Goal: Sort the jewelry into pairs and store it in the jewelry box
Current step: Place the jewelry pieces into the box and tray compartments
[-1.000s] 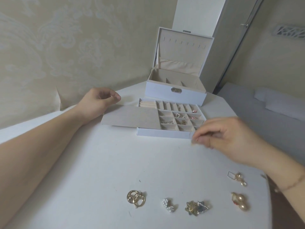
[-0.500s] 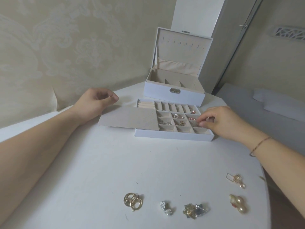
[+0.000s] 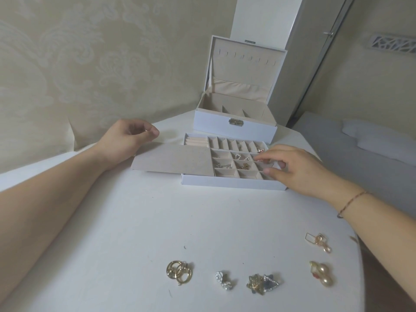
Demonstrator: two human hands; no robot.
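A white divided tray (image 3: 234, 182) lies mid-table with small earrings in several of its cells. My right hand (image 3: 295, 170) reaches over its right side, fingertips down at a cell holding a small rose-gold piece (image 3: 262, 161), thumb apart from the fingers. My left hand (image 3: 128, 138) rests loosely curled on the table beside the tray's beige flap (image 3: 173, 159) and holds nothing. Behind stands the open white jewelry box (image 3: 234, 129). Near the front edge lie gold hoops (image 3: 179, 271), white rose earrings (image 3: 224, 280), gold and grey star pieces (image 3: 263, 283), pearl earrings (image 3: 322, 275) and gold square earrings (image 3: 318, 240).
The white table (image 3: 135, 221) is rounded, and its edge curves close on the right by my forearm. A patterned wall stands behind and to the left. A grey bed (image 3: 360, 154) lies beyond the table on the right.
My right hand moved from the tray's front right corner into a right-hand cell, pinching at first; now its thumb has parted from the fingers. The left hand stayed put.
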